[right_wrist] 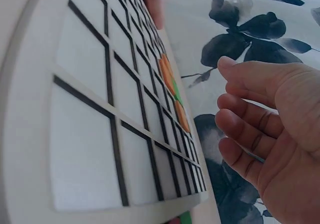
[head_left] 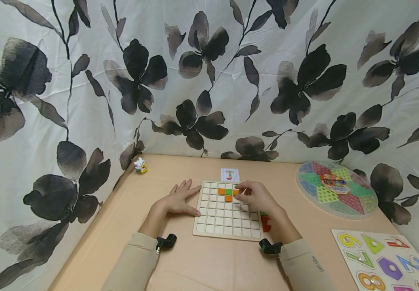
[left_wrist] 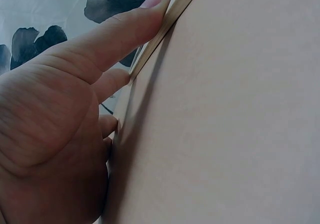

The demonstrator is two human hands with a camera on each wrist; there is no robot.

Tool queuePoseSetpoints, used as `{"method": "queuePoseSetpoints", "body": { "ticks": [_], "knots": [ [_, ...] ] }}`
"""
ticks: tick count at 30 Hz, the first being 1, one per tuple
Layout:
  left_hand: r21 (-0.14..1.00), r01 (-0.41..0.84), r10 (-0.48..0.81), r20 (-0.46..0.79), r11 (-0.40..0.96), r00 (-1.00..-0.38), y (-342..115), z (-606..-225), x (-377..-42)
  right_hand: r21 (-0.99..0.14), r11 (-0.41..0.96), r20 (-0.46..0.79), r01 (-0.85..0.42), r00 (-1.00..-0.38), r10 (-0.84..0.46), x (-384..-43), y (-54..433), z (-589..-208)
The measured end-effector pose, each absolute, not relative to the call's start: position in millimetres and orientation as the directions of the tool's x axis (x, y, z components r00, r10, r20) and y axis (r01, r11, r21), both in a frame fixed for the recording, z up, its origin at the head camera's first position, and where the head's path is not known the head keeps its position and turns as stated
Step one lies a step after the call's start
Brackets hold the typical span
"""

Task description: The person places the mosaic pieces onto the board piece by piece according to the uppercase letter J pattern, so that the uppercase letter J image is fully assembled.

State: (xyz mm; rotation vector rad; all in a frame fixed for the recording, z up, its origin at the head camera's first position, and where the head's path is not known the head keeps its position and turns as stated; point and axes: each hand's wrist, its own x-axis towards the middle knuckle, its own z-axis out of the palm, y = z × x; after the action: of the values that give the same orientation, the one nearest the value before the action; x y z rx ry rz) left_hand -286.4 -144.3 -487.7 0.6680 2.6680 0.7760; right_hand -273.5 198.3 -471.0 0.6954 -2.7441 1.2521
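A wooden board (head_left: 227, 222) with a grid of white squares lies on the table. Near its far edge sit several coloured tiles: a green tile (head_left: 228, 192) with orange tiles around it, one being this orange tile (head_left: 228, 199). My left hand (head_left: 178, 199) has its fingers spread, and its thumb touches the board's left edge. Over the upper right of the board hovers my right hand (head_left: 253, 195), beside the rightmost orange tile. In the right wrist view its fingers (right_wrist: 245, 119) are loosely bent, apart from the board, with nothing visible between them.
A small card (head_left: 230, 175) with a coloured grid pattern lies beyond the board. Red pieces (head_left: 265, 223) show beside the right forearm, partly hidden. A round game board (head_left: 336, 190) and a number puzzle (head_left: 384, 258) lie to the right; a small toy figure (head_left: 141, 165) stands back left.
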Motion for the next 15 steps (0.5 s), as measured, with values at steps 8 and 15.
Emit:
{"method": "queuePoseSetpoints", "body": {
  "ticks": [8, 15],
  "knots": [
    [0.556, 0.356, 0.505, -0.136, 0.751, -0.852, -145, -489, -287, -0.712, 0.593, 0.178, -0.376, -0.914, -0.365, -272, 211, -464],
    [0.552, 0.354, 0.504, -0.143, 0.755, -0.852, -145, -489, -288, -0.717, 0.621, 0.136, -0.316, -0.938, -0.320, -271, 224, -461]
  ]
}}
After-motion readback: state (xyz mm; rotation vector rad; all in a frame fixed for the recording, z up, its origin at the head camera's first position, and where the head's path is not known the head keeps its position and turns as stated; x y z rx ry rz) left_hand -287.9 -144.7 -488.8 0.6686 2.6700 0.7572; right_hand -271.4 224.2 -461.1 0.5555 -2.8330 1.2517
